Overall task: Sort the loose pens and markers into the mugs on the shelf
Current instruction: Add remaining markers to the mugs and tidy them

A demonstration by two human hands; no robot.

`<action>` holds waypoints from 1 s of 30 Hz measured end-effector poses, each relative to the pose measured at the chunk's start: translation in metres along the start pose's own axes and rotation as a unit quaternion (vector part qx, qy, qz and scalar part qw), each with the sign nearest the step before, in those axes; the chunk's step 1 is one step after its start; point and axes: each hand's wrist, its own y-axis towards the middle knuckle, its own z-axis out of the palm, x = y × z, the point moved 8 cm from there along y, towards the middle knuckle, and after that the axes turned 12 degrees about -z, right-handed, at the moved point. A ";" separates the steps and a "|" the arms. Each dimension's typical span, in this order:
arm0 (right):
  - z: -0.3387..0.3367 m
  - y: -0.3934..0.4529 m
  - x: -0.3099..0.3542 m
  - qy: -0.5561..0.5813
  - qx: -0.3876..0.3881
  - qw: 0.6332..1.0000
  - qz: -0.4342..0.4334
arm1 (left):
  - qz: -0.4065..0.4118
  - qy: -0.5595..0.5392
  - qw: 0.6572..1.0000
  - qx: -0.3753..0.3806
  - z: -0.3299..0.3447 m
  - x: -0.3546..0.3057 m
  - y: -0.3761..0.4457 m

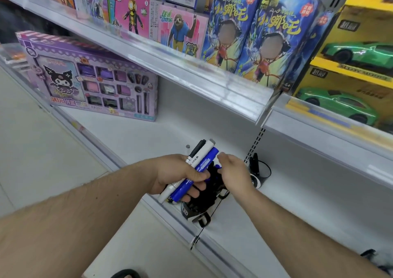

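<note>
My left hand [180,174] grips a bundle of markers [196,165]: a blue one, a white one with a grey cap and a white one with a black cap, tips pointing up and away. My right hand [232,171] hovers just right of the bundle, fingers loosely curled near the blue marker's cap; whether it pinches anything I cannot tell. Below both hands a black-and-white mug [196,210] stands near the shelf's front edge, mostly hidden. A second black-and-white mug [258,176] with a dark pen [254,162] in it stands further back to the right.
The white lower shelf [131,137] carries a purple toy box [89,82] at the back left. An upper shelf [170,64] of boxed toys overhangs. Green toy cars in yellow boxes [348,82] sit at the right. A perforated upright [256,143] divides the bays.
</note>
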 end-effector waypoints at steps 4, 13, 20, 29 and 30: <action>-0.038 -0.037 0.045 0.161 0.055 0.985 0.034 | -0.028 0.079 0.996 0.032 0.020 0.007 0.002; -0.050 -0.083 0.030 0.205 0.040 0.975 0.077 | -0.073 0.112 0.988 0.081 0.059 0.017 -0.008; -0.084 -0.074 -0.001 0.397 -0.119 0.904 0.109 | -0.021 -0.004 0.999 -0.030 0.010 0.011 -0.014; -0.081 -0.016 -0.002 0.164 -0.216 0.962 -0.013 | -0.003 -0.161 0.978 -0.135 -0.075 0.026 -0.033; -0.071 -0.008 0.000 0.137 -0.207 0.968 -0.028 | -0.001 -0.169 0.976 -0.139 -0.078 0.028 -0.032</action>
